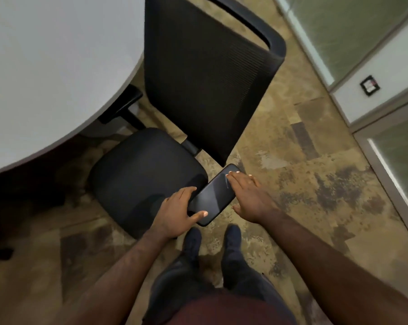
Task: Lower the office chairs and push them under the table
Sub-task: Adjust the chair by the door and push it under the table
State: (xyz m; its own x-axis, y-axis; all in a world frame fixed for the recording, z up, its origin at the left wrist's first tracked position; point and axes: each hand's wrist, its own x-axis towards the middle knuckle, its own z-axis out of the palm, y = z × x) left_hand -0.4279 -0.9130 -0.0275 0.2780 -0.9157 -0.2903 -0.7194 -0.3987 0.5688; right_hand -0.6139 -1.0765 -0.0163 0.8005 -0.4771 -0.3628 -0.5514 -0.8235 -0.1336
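Two hands meet on the near armrest [213, 195] of a black office chair [175, 137], apparently to steady and steer it. The left hand [177, 211] grips the armrest's rear end, fingers curled underneath and thumb laid across the top; the right hand [251, 195] lies flat and open on its front end, pressing down rather than grasping. The chair stands just beside the rounded edge of the grey table [57, 66], seat [142, 174] still out in the open, far armrest [123, 102] already partly under the tabletop. This hold suits shoving the chair sideways toward the table. Whether it has been lowered cannot be told. No container is in view.
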